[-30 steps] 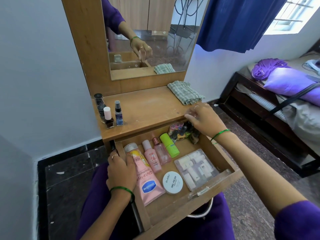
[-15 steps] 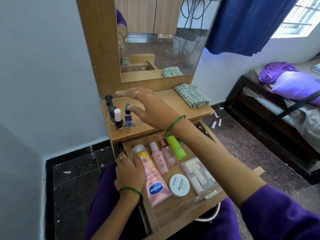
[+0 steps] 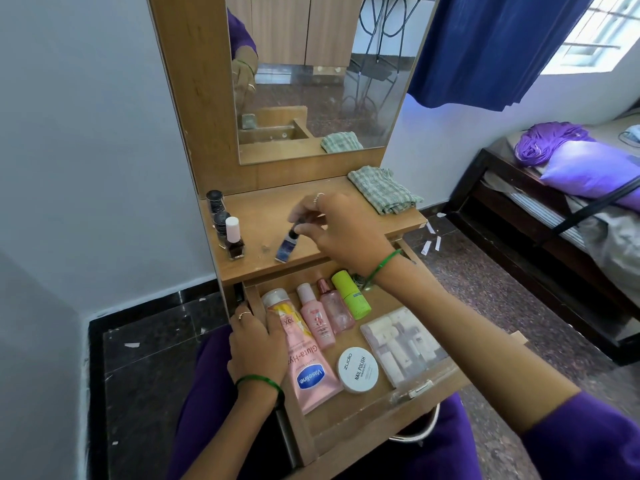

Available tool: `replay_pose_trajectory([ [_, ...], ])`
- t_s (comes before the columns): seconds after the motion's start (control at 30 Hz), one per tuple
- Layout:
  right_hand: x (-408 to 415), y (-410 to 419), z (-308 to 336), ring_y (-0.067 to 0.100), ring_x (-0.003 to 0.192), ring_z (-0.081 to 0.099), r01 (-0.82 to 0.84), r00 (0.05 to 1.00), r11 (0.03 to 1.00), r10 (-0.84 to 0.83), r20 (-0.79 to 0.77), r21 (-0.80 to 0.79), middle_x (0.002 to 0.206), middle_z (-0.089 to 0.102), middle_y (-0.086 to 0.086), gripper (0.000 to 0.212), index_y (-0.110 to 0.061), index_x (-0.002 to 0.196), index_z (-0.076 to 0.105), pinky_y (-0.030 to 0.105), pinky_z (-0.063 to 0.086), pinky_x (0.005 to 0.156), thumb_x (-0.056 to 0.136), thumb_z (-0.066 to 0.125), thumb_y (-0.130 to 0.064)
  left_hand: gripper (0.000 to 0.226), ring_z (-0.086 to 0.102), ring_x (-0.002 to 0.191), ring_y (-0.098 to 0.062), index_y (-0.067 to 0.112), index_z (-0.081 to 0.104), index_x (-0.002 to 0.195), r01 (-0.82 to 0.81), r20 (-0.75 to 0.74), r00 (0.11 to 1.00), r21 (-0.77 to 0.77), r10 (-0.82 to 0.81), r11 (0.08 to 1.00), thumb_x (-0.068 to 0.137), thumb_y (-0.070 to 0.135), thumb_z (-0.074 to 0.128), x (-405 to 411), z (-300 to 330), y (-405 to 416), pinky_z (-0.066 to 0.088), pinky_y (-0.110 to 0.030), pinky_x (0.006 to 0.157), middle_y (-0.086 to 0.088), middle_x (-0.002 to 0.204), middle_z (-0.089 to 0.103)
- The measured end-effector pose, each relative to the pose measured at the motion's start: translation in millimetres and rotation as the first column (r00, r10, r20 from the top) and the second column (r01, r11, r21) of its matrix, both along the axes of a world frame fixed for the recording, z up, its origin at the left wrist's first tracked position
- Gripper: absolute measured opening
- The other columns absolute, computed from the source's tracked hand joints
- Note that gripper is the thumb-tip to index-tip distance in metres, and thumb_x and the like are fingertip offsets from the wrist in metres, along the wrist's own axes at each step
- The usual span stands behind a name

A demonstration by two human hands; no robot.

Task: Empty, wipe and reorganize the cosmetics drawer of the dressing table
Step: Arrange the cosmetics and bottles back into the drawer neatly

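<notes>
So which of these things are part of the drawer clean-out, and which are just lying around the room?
Part of the job: drawer, Vaseline tube, nail polish tin, blue bottle held by right hand, checked cloth.

Lying about: purple pillow, blue curtain.

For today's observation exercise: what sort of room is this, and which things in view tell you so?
Most likely a bedroom at home. A wooden dressing table with a mirror stands against the wall, a bed with a purple pillow is beside it, and a blue curtain hangs by the window.
</notes>
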State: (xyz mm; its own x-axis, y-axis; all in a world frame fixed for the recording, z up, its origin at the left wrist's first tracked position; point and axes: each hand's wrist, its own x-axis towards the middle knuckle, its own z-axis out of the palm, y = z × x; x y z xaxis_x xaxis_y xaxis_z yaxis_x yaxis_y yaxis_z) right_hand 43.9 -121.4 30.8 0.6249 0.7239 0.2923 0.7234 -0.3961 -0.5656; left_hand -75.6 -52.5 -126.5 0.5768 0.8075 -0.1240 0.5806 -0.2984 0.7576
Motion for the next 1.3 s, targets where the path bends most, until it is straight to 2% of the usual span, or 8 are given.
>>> replay_pose_trajectory([
  [0.13, -1, -41, 8, 0.019, 0.074, 0.063, 0.070, 0.997, 0.996, -0.071, -0.007, -0.055, 0.076, 0.065, 0.007, 0.008, -0.005, 0.089, 0.068, 0.024, 0.049, 0.073, 0.082, 0.065, -0.002, 0.036, 0.057, 0.093, -0.025, 0.012, 0.047, 0.122, -0.001, 0.035, 0.999, -0.012, 0.002, 1.000, 0.096, 0.036, 0.044, -1, 3, -1, 0.037, -0.035, 0.066, -0.008, 0.111, 0.057],
  [0.23, 6, -78, 8, 0.004, 0.065, 0.062, 0.155, 0.988, 0.981, -0.157, -0.005, -0.112, 0.076, 0.067, 0.009, 0.005, -0.005, 0.086, 0.069, 0.013, 0.047, 0.064, 0.082, 0.066, -0.004, 0.035, 0.051, 0.087, -0.019, 0.011, 0.047, 0.121, 0.003, 0.046, 0.999, -0.014, -0.002, 1.000, 0.097, 0.035, 0.044, -2, 5, -2, 0.035, -0.034, 0.066, -0.008, 0.110, 0.056],
  [0.3, 14, -101, 6, -0.001, 0.066, 0.059, 0.238, 0.971, 0.959, -0.236, 0.032, -0.152, 0.076, 0.067, 0.002, 0.003, -0.005, 0.084, 0.069, 0.008, 0.043, 0.067, 0.081, 0.068, -0.005, 0.034, 0.050, 0.084, -0.017, 0.011, 0.047, 0.119, 0.004, 0.046, 0.999, -0.010, -0.003, 1.000, 0.097, 0.035, 0.043, -2, 5, -2, 0.036, -0.033, 0.065, -0.008, 0.108, 0.057],
  [0.37, 23, -121, 1, 0.009, 0.075, 0.063, 0.310, 0.951, 0.936, -0.309, 0.033, -0.165, 0.080, 0.069, 0.001, 0.007, -0.009, 0.086, 0.070, 0.013, 0.046, 0.074, 0.081, 0.068, -0.005, 0.033, 0.054, 0.086, -0.021, 0.011, 0.047, 0.118, 0.003, 0.038, 0.999, -0.011, -0.003, 1.000, 0.097, 0.036, 0.043, -2, 4, -1, 0.037, -0.034, 0.065, -0.008, 0.108, 0.057],
  [0.47, 33, -144, -17, 0.014, 0.077, 0.065, 0.368, 0.929, 0.912, -0.370, 0.023, -0.181, 0.079, 0.068, 0.001, 0.010, -0.008, 0.084, 0.070, 0.006, 0.044, 0.072, 0.079, 0.067, 0.000, 0.032, 0.056, 0.092, -0.025, 0.012, 0.047, 0.117, 0.005, 0.033, 0.999, -0.016, -0.005, 1.000, 0.096, 0.036, 0.043, -2, 4, -1, 0.037, -0.035, 0.067, -0.009, 0.109, 0.057],
  [0.6, 44, -162, -49, 0.018, 0.075, 0.064, 0.415, 0.906, 0.874, -0.422, 0.029, -0.252, 0.077, 0.065, 0.002, 0.011, -0.006, 0.082, 0.070, 0.021, 0.047, 0.074, 0.078, 0.067, 0.004, 0.033, 0.057, 0.093, -0.027, 0.011, 0.047, 0.116, 0.001, 0.020, 1.000, -0.017, -0.001, 1.000, 0.097, 0.037, 0.042, -1, 5, -2, 0.037, -0.036, 0.067, -0.010, 0.109, 0.057],
  [0.7, 50, -170, -66, 0.022, 0.076, 0.064, 0.456, 0.884, 0.857, -0.468, 0.007, -0.238, 0.076, 0.066, 0.007, 0.010, -0.004, 0.080, 0.069, 0.020, 0.043, 0.071, 0.077, 0.066, 0.005, 0.034, 0.058, 0.092, -0.026, 0.012, 0.048, 0.115, 0.001, 0.016, 1.000, -0.018, -0.001, 1.000, 0.097, 0.039, 0.041, -1, 4, -1, 0.040, -0.036, 0.067, -0.009, 0.108, 0.057],
  [1.3, 55, -169, -91, 0.026, 0.083, 0.062, 0.423, 0.905, 0.851, -0.415, 0.093, -0.311, 0.088, 0.067, 0.013, 0.017, -0.003, 0.084, 0.069, 0.036, 0.052, 0.077, 0.080, 0.057, 0.008, 0.027, 0.057, 0.085, -0.024, 0.012, 0.047, 0.107, -0.004, 0.014, 1.000, -0.009, 0.005, 1.000, 0.097, 0.037, 0.041, 0, 2, -2, 0.039, -0.037, 0.066, -0.009, 0.101, 0.057],
])
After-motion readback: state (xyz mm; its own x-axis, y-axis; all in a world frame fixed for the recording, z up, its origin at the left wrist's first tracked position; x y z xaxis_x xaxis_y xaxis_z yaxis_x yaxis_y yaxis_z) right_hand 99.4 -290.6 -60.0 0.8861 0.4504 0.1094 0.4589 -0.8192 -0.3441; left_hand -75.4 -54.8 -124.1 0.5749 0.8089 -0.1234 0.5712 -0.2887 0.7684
